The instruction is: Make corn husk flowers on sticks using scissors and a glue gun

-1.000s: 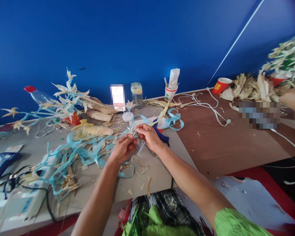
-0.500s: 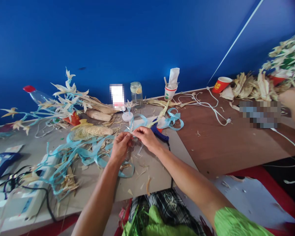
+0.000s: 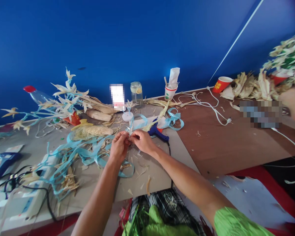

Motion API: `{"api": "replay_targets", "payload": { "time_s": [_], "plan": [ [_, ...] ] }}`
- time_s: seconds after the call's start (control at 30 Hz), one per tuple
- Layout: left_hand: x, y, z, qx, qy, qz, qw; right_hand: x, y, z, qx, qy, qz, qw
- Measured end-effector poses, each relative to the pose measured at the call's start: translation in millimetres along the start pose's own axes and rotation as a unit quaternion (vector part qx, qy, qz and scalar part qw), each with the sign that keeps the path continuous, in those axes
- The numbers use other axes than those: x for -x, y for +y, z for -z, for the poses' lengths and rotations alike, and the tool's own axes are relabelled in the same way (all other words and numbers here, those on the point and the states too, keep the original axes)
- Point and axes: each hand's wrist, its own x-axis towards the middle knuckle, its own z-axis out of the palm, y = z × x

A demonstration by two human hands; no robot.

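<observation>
My left hand [image 3: 120, 144] and my right hand [image 3: 143, 141] meet over the table, thumbs and fingers pinched together. What lies between the fingertips is too small and covered to make out. Pale pointed tips [image 3: 130, 128] show just past the fingers; I cannot tell whether they belong to a held piece or to something behind. Beside my right hand lies a blue glue gun [image 3: 158, 133], a pale husk strip [image 3: 164, 111] at its tip. Light blue ribbon [image 3: 98, 151] spreads in loops left of my left hand.
A husk flower on a white round base [image 3: 127, 116] stands behind the hands, with a glass jar [image 3: 137, 95] farther back. Blue-stemmed husk flowers [image 3: 68, 90] and another glue gun [image 3: 5, 162] are at left. A power strip [image 3: 36, 200] lies front left. At right, another person's hand [image 3: 293, 101] appears.
Both hands have shifted slightly; my right hand has come a little left and down, closer to my left fingers. Things on the table stay where they were.
</observation>
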Motion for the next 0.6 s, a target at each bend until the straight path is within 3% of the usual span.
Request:
{"api": "replay_targets", "payload": {
  "time_s": [0.1, 0.33, 0.43, 0.6],
  "plan": [
    [0.0, 0.3, 0.4, 0.005, -0.017, 0.015, 1.000, 0.6, -0.9, 0.2, 0.002, -0.013, 0.014, 1.000],
    [0.8, -4.0, 1.5, -0.079, -0.022, 0.025, 0.996, -2.8, -4.0, 8.9, -0.020, 0.035, -0.031, 0.999],
    [0.3, -6.2, 3.3, -0.119, -0.037, 0.023, 0.992, -3.1, -6.0, 11.8, -0.098, 0.010, -0.068, 0.993],
    [-0.5, -9.8, 5.2, -0.169, -0.068, 0.000, 0.983, -5.1, -3.3, 17.2, -0.266, -0.050, -0.139, 0.953]
  ]
}}
